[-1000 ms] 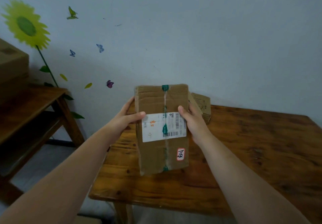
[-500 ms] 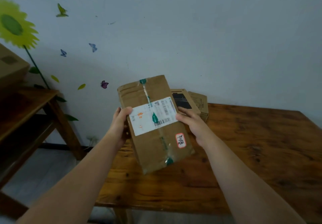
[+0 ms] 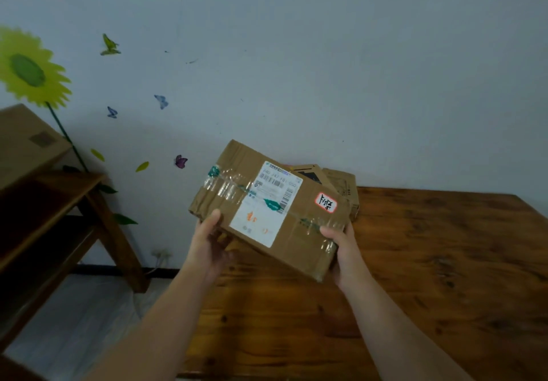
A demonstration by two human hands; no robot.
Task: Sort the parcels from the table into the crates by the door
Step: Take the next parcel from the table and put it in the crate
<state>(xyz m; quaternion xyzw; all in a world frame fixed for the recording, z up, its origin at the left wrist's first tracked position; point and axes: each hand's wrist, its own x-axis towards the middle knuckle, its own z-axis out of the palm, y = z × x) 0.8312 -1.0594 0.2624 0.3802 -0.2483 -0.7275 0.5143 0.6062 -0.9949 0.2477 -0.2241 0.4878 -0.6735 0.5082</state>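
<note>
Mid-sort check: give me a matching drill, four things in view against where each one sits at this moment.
Things:
1. taped parcel
2. small boxes
3. large carton
4. red-edged sticker

Places:
A. on the wooden shelf at far left
B. lying on the table against the wall
C. stuck on the parcel's top face
D. gripped by the left hand and right hand above the table

Pairs: 1-D, 2-B, 3-A, 4-C

Open table rightward; boxes, perhaps two, crowd its back-left corner.
</note>
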